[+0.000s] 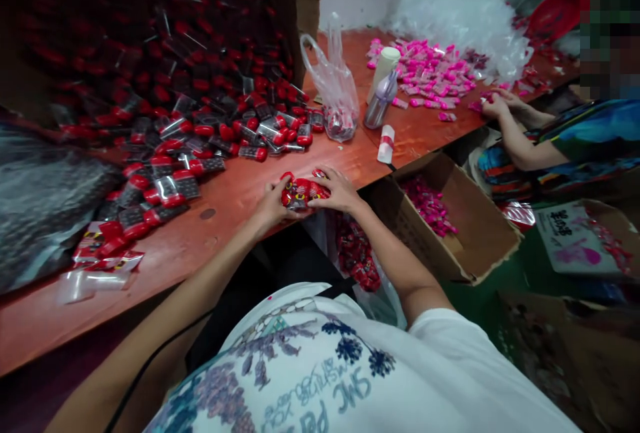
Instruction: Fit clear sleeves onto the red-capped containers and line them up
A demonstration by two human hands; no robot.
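At the front edge of the table, both my hands are closed around a small bunch of red packets [301,191] with yellow and dark marks. My left hand [276,205] grips the bunch from the left side, fingers curled. My right hand [337,191] holds its right end, with thumb and fingers around it. The exact kind of these items is too small to tell. Beyond my hands lies a large heap of red-capped clear packs [200,123] with dark contents. Several red printed pieces [107,246] lie at the left near clear plastic sleeves [95,283].
A tied plastic bag [337,96], a bottle [381,103] and a small white-and-red packet [385,144] stand or lie behind my right hand. Pink packets [430,73] cover the table's far right, where a co-worker's hands [500,105] are. A cardboard box [465,226] sits below the edge.
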